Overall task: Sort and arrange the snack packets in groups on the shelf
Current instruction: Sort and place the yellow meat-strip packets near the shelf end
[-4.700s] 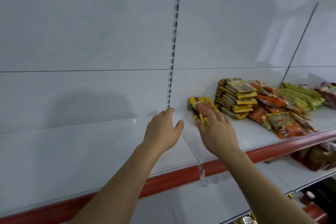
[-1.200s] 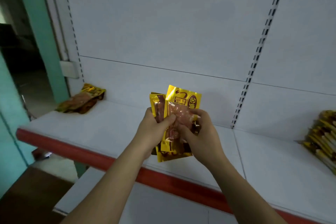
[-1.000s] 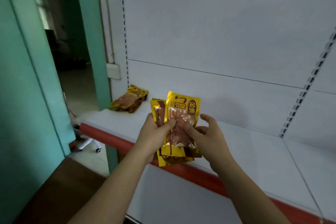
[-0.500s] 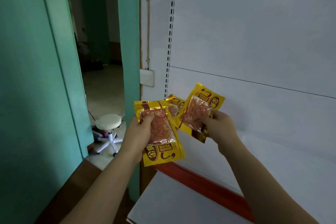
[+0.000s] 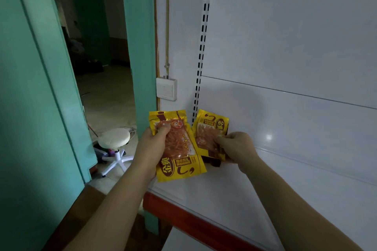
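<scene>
Two yellow snack packets are held above the left end of the shelf [image 5: 285, 179], neither yet set down. The upside-down packet [image 5: 179, 149] is gripped by the left hand [image 5: 151, 149], thumb curled over its upper edge; the upright packet [image 5: 211, 134], at about 2 o'clock from the first and just beside it, is pinched near its lower half by the right hand [image 5: 236, 146]. A darker edge shows beneath the right-hand packet (whether it is a further packet cannot be told).

As for progress, no grouped packets are seen on the visible stretch of shelf, so this pair is judged still to be placed, and how much sorting remains elsewhere is not shown.

The shelf is a glossy white board with a red front lip [image 5: 195, 222], backed by white panels and a slotted upright [image 5: 202, 47] at 12 o'clock from the hands. A wall switch [image 5: 166, 88] is mounted at 11 o'clock, beside a teal door frame [image 5: 138, 47]. Through the doorway, at 9 o'clock, a white stool [image 5: 115, 138] on castors is seen in a dim room.
</scene>
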`<state>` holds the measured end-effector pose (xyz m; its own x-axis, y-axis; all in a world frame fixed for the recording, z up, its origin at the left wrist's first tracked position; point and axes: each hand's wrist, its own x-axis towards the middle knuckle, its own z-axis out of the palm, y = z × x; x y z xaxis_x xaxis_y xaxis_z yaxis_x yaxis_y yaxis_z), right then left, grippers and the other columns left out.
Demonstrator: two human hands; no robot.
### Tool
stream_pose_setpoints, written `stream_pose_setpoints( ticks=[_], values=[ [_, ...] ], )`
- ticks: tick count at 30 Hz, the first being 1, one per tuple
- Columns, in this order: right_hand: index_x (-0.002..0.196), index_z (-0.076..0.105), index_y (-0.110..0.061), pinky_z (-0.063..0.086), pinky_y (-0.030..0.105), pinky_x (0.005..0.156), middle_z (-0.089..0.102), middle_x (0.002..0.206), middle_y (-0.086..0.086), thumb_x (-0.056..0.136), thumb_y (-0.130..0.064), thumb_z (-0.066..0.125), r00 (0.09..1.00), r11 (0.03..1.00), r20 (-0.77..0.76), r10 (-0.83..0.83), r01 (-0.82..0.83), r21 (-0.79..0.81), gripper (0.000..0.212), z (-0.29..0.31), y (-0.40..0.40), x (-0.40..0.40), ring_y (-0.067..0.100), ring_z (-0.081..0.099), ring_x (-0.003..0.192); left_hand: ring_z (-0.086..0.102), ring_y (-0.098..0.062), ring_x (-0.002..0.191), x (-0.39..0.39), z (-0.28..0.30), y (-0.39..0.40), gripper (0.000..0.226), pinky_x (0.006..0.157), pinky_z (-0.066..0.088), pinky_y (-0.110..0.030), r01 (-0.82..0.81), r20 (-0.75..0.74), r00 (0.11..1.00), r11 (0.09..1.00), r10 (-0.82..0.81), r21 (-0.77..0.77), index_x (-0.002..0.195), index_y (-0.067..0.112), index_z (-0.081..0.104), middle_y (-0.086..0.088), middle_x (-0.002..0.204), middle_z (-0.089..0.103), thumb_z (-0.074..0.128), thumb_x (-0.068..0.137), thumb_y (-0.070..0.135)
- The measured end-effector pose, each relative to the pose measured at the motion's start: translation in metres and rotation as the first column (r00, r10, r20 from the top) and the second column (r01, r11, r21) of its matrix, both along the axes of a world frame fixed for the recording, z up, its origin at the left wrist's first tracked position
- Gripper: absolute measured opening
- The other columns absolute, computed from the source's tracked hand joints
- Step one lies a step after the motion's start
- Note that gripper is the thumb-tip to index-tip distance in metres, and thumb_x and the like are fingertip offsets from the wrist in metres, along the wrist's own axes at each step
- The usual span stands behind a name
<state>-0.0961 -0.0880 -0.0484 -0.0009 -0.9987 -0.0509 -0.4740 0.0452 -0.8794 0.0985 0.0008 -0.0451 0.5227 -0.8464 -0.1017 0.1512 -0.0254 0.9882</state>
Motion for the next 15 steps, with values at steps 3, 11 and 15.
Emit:
stream_pose_setpoints(
  ticks=[3,11,15],
  values=[
    [0.078,0.068,0.002,0.061,0.055,0.063,0.072,0.069,0.017,0.082,-0.035,0.072,0.995,1.000,-0.095,-0.001,0.003,0.029,0.038,0.000,0.004,0.002,0.037,0.072,0.065,0.074,-0.028,0.096,0.006,-0.002,-0.015,0.015,0.091,0.059,-0.049,0.084,0.013,0.996,0.996,-0.084,0.008,0.098,0.029,0.073,-0.001,0.102,0.078,0.064,0.098,0.041],
    [0.080,0.069,-0.002,0.061,0.038,0.063,0.069,0.062,0.010,0.091,-0.044,0.065,0.983,0.996,-0.177,-0.057,0.069,0.062,0.044,0.000,0.015,-0.003,0.024,0.066,0.057,0.073,-0.027,0.092,0.015,0.000,-0.035,0.020,0.087,0.059,-0.041,0.289,0.104,0.950,0.955,-0.295,0.064,0.095,0.026,0.072,-0.003,0.099,0.077,0.062,0.099,0.042],
    [0.077,0.069,-0.004,0.052,0.032,0.055,0.062,0.058,0.007,0.092,-0.034,0.068,0.991,0.994,-0.115,-0.071,0.080,0.073,0.034,-0.003,0.023,-0.004,0.021,0.057,0.052,0.074,-0.026,0.092,0.011,-0.002,-0.039,0.019,0.089,0.059,-0.043,0.352,0.101,0.929,0.934,-0.357,0.067,0.098,0.026,0.073,-0.001,0.100,0.078,0.061,0.099,0.041]
  ],
)
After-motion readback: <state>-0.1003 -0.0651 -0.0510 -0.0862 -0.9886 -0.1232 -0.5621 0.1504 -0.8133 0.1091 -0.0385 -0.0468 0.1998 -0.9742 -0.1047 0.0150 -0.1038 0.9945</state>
